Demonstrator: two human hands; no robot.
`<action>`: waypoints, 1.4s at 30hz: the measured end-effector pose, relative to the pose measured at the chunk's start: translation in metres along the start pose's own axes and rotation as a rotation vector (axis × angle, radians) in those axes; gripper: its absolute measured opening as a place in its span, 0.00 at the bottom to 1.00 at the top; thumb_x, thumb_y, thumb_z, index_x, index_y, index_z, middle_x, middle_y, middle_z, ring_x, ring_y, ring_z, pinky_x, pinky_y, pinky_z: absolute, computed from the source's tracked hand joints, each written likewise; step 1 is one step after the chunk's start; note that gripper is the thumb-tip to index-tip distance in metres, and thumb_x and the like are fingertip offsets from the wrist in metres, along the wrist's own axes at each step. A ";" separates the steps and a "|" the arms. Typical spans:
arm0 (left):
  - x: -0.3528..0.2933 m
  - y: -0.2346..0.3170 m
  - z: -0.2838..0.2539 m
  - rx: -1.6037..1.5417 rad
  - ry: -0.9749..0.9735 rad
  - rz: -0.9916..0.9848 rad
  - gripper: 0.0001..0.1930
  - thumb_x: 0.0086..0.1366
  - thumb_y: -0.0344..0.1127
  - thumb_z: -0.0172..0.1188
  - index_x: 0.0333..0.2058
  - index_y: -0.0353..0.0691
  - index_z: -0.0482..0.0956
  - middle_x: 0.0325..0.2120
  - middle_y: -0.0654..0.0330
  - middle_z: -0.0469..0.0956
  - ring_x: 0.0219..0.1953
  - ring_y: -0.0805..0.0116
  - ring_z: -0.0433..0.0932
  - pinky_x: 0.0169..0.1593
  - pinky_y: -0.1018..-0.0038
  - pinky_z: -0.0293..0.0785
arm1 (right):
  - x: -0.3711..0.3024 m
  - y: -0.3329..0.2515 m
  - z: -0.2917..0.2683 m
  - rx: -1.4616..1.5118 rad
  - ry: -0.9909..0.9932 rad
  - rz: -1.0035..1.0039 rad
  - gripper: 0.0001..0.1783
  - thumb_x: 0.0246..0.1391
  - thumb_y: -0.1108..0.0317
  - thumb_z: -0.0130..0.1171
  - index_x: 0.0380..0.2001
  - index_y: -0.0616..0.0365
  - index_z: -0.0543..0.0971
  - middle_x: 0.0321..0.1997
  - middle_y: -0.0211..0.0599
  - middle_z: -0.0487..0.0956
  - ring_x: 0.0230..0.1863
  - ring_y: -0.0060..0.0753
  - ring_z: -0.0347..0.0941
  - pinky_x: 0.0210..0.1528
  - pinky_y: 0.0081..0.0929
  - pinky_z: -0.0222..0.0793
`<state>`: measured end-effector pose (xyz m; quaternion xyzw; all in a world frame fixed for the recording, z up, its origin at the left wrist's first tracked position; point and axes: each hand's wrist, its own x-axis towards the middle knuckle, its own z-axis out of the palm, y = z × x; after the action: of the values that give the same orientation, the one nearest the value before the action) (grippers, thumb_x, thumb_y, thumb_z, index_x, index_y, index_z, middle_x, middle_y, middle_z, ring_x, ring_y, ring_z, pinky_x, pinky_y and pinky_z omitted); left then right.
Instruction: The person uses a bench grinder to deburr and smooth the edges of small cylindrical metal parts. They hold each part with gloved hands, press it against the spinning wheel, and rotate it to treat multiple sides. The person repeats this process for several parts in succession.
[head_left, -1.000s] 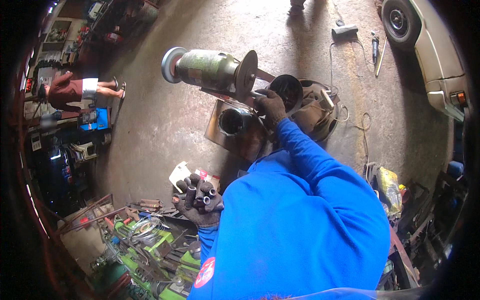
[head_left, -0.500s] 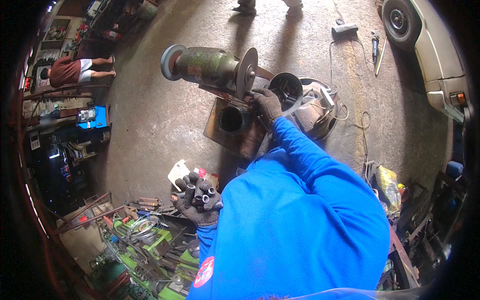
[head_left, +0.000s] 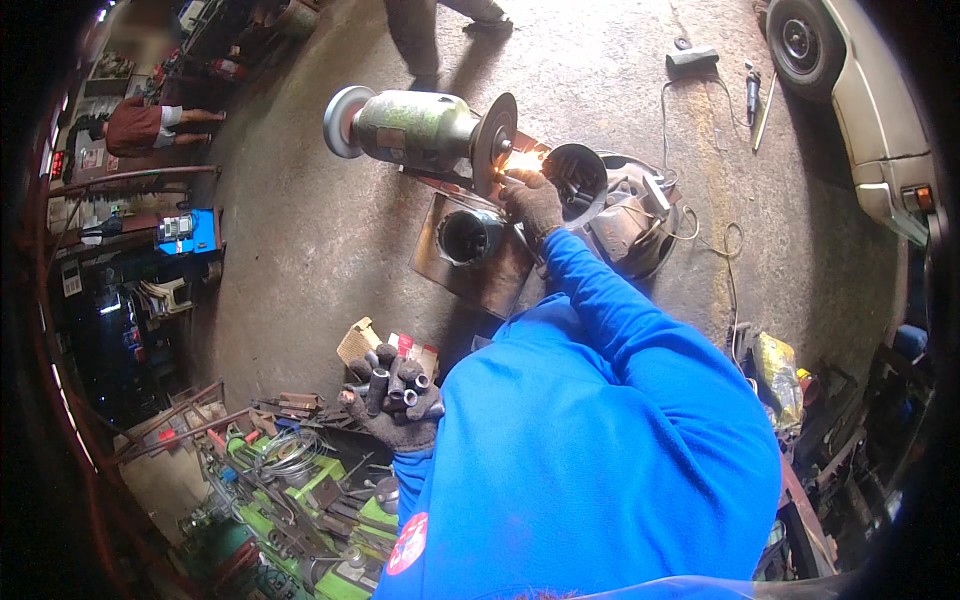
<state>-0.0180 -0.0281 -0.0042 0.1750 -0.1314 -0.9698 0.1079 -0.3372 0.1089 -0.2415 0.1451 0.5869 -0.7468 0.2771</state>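
My gloved left hand [head_left: 402, 430] cradles several short dark metal tubes [head_left: 378, 390], some with bright open ends facing up. My gloved right hand [head_left: 533, 203] is closed on a small metal piece, pressed to the right-hand disc [head_left: 494, 145] of a green bench grinder [head_left: 410, 125]. Bright sparks [head_left: 524, 160] fly from the contact and partly hide the piece. Right of that hand, a round dark container [head_left: 592, 160] holds more short dark pieces. Below the grinder, a round open pipe [head_left: 466, 238] rises from a rusty metal plate [head_left: 490, 288]. A paler wheel [head_left: 345, 122] sits on the grinder's left end.
Beside the container lies a basin [head_left: 655, 250] with a pale cable. Farther right are an angle grinder [head_left: 751, 95], a thin rod [head_left: 763, 115] and a parked vehicle [head_left: 875, 110]. Green machinery [head_left: 320, 490] fills the lower left. Another person [head_left: 135, 128] stands left; someone's legs [head_left: 412, 35] are at the top.
Sparks now burst at the right-hand disc, where none showed before. My right hand has barely shifted; my left still holds the tubes. The legs at the top have moved left.
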 end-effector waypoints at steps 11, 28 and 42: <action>-0.003 0.001 -0.021 -0.038 -0.040 0.112 0.30 0.75 0.66 0.61 0.69 0.61 0.80 0.69 0.48 0.77 0.59 0.41 0.83 0.28 0.64 0.87 | 0.009 0.014 0.000 0.143 -0.006 0.024 0.23 0.59 0.70 0.70 0.58 0.60 0.87 0.36 0.40 0.89 0.26 0.26 0.80 0.30 0.28 0.76; 0.005 -0.008 0.011 -0.020 -0.042 -0.008 0.35 0.80 0.65 0.55 0.68 0.41 0.77 0.34 0.61 0.76 0.28 0.72 0.70 0.28 0.73 0.74 | 0.015 0.028 -0.003 0.088 -0.097 -0.159 0.16 0.70 0.62 0.67 0.53 0.59 0.90 0.37 0.35 0.90 0.31 0.22 0.82 0.33 0.24 0.76; 0.001 -0.010 0.002 0.017 -0.006 0.111 0.35 0.77 0.63 0.61 0.70 0.42 0.76 0.33 0.66 0.72 0.29 0.76 0.67 0.33 0.73 0.73 | 0.000 0.005 -0.002 0.055 -0.031 -0.032 0.18 0.66 0.70 0.69 0.58 0.55 0.89 0.43 0.34 0.91 0.32 0.21 0.81 0.33 0.25 0.76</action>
<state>-0.0211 -0.0182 -0.0060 0.1655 -0.1497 -0.9616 0.1598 -0.3344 0.1099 -0.2464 0.1315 0.5639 -0.7692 0.2701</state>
